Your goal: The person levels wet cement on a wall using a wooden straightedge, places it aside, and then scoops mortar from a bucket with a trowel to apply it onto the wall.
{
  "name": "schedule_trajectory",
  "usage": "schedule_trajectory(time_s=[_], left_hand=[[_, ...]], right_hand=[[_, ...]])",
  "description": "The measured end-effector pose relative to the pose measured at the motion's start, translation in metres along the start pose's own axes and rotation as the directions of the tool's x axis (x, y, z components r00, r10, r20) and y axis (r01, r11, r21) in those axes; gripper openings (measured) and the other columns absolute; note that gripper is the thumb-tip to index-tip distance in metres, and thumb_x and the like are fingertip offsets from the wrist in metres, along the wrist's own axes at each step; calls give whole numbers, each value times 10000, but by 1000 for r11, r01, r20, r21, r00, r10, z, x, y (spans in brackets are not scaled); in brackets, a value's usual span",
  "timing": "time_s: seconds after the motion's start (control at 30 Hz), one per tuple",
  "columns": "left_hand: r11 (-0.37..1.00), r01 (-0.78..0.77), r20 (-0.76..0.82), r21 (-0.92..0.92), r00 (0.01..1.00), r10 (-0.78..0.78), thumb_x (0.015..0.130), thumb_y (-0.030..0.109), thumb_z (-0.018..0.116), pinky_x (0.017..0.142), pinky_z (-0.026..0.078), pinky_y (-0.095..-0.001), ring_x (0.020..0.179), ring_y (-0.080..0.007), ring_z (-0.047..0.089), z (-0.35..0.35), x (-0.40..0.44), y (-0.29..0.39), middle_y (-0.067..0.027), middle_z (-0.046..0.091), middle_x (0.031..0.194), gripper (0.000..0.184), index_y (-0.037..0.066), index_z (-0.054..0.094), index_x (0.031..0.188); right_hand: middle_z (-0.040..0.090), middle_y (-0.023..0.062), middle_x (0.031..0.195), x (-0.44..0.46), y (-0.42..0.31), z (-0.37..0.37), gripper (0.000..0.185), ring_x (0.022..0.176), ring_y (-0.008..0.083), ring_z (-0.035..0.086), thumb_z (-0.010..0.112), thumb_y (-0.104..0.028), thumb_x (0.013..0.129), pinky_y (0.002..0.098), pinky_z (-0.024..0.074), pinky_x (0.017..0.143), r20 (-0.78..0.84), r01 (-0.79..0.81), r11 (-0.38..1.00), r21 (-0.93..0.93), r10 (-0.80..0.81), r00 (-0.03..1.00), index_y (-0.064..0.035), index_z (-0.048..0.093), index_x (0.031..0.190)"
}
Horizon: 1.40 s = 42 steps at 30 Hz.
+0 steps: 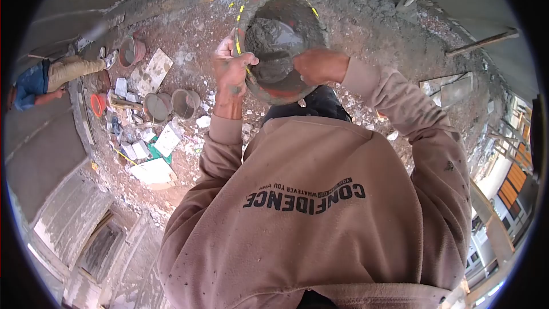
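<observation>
A mud-caked bucket with wet grey mortar inside is held up in front of my body. Its rim has a yellow dashed edge on the left and far sides. My left hand grips the left rim, thumb over the edge. Over the right part of the opening, my right hand is closed, its fingertips partly hidden at the mortar. A grey, mortar-covered shape lies beside those fingers; what they hold cannot be made out.
Another person is at the far left. Buckets, a red pail, boards and rubble lie on the ground at left. A wooden prop leans at upper right, near a grey panel.
</observation>
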<state>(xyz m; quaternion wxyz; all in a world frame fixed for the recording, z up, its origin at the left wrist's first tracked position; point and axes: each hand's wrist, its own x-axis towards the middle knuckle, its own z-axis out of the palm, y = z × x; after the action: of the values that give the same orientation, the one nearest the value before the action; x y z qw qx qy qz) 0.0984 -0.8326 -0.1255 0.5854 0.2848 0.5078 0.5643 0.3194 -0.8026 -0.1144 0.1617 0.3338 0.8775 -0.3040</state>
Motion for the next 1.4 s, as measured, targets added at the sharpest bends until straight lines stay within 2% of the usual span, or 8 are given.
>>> schedule_trajectory(time_s=[0.43,0.57,0.67,0.8,0.93,1.03,1.17,1.4], left_hand=[[996,-5,-74,85,997,11,591,-178,563,555,509,-289,985,-183,594,-2,-4,-21,-138,595,1213,392,-44,623,954],[998,20,-58,54,998,-17,602,-164,581,519,467,-275,713,-123,581,1,-5,-26,-36,580,808,296,82,431,669],[996,-34,-66,80,997,40,606,-156,591,488,422,-265,570,-76,477,7,-8,-9,36,417,649,405,131,308,645],[987,-14,-49,160,999,22,602,-145,597,463,373,-263,571,-66,432,-1,-7,4,61,385,647,384,133,338,654],[973,-77,-56,218,994,91,561,-133,605,474,376,-263,608,-65,409,3,14,14,65,376,687,296,76,424,667],[972,-82,9,221,997,82,605,-154,583,523,475,-273,715,-96,521,2,27,11,-20,584,978,592,-33,621,1183],[990,-122,97,64,989,116,605,-169,582,535,514,-269,814,-137,617,26,47,9,-107,612,1138,323,15,562,870],[983,21,178,180,983,-54,603,-155,598,518,522,-268,856,-152,655,106,106,20,-176,620,1193,270,67,469,686]], right_hand=[[679,236,844,11,69,-10,455,769,371,665,599,-358,892,455,514,694,130,-254,881,399,220,967,79,675,995],[521,-6,695,24,52,39,340,514,79,468,643,-409,920,251,380,428,661,-675,22,738,-228,715,-73,596,935],[485,-20,691,8,2,-19,317,507,59,454,639,-397,933,219,357,418,480,-512,-60,857,-270,835,-106,514,908],[605,67,802,35,20,-20,420,640,174,589,652,-418,911,332,478,543,265,-256,422,870,39,964,-22,584,1036],[649,237,1168,61,26,34,512,1105,341,613,597,-319,945,435,458,950,135,-107,961,257,74,988,17,508,1321],[654,239,1113,25,23,-4,486,1074,335,632,621,-318,922,421,479,877,16,99,783,614,-139,990,28,544,1254],[673,199,877,27,46,-13,430,793,278,674,637,-322,898,422,506,657,179,-383,685,620,351,919,95,624,1001],[626,133,775,-15,124,-34,411,631,197,604,613,-344,919,370,475,556,89,-192,444,875,243,966,53,577,1021]])
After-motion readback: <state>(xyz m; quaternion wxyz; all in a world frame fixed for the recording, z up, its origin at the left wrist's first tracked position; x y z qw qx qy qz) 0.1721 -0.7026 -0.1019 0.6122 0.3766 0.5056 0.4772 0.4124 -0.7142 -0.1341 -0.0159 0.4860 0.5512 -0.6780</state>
